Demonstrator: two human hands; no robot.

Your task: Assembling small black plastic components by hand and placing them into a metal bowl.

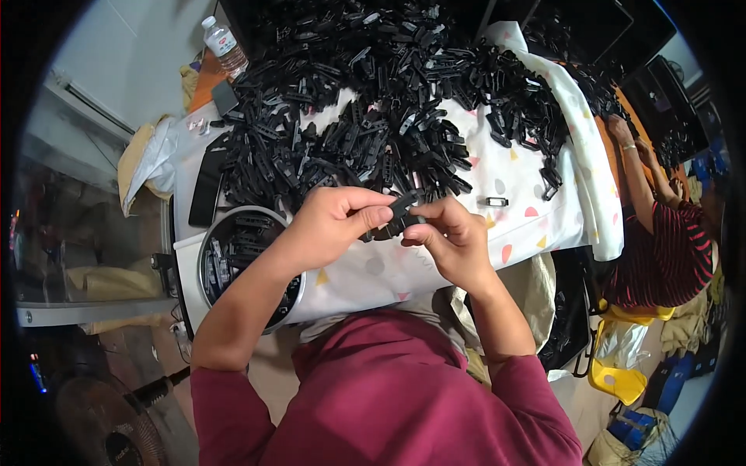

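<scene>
My left hand [332, 221] and my right hand [460, 242] meet over the near part of the table. Both are closed, thumbs and fingers pinching small black plastic parts [401, 216] between them. Whether these are one piece or two pressed together, I cannot tell, since the fingertips cover much of them. Just beyond my hands spreads a large heap of similar black plastic parts [350, 140]. One small piece with a pale middle [496, 202] lies apart on the cloth, to the right of my right hand. Beneath my left forearm stands a round bin [203, 264] holding more black parts.
A patterned white cloth [571, 225] covers the table. At the left are a water bottle [225, 48] and a flat black slab [205, 186]. A floor fan [109, 427] stands lower left. Another person's hand [619, 130] is at the right, near a yellow chair [618, 380].
</scene>
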